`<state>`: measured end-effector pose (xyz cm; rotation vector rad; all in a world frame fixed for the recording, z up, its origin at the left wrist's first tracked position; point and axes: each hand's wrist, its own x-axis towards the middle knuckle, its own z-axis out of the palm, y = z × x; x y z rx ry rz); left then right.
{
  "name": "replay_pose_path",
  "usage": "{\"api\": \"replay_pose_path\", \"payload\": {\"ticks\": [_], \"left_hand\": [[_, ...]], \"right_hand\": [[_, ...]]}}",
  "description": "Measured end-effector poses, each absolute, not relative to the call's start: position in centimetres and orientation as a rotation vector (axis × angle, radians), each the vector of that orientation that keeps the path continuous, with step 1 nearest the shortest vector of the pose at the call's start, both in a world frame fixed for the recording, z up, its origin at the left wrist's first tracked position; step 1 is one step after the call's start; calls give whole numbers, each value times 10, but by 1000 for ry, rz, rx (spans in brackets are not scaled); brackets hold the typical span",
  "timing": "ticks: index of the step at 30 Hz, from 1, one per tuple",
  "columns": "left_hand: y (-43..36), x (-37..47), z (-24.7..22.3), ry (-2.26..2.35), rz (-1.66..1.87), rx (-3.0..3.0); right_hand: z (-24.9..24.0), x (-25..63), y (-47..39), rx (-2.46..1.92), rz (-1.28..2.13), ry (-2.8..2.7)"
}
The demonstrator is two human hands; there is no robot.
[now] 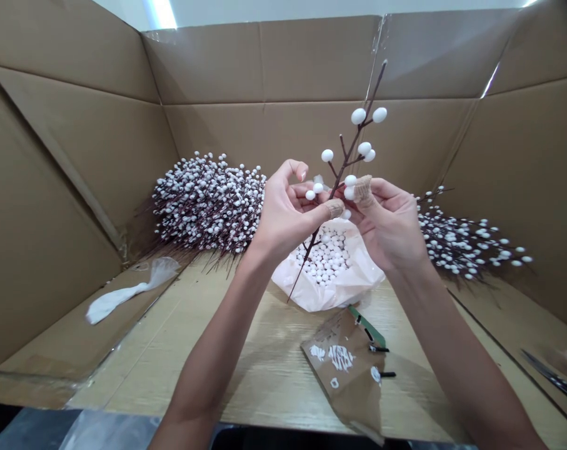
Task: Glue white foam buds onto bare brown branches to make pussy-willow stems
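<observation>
Between my hands an artificial berry stem (346, 156) slants up to the right, brown with white berries on its short twigs. My left hand (292, 203) grips the lower stem between thumb and fingers, its thumb tip wrapped in tan tape. At the right side of the stem, my right hand (389, 215) pinches close to a pair of white berries, its thumb also taped; its fingertips are partly hidden. Just below the hands, a pale plastic bag (370, 265) lies open with many loose white berries (327, 262) inside.
Behind my left hand lies a big pile of finished-looking berry stems (208, 206); a smaller pile (471, 244) is at right. A white-smeared cardboard piece (353, 387), a white plastic tube-like bag (128, 290) and scissors (552, 378) lie around. Cardboard walls (208, 62) enclose the table.
</observation>
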<state>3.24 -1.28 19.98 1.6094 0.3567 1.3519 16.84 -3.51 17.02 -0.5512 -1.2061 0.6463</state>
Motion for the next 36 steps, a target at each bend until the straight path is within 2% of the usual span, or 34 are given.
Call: {"api": "replay_pose_path", "payload": {"ticks": [26,36], "left_hand": [[-10,36,198,365,1406,1560],[4,34,195,292,1350,1477]], "right_hand": [[169,168,-31,-540,664,-1205],[180,196,-37,-570,901,-1334]]}}
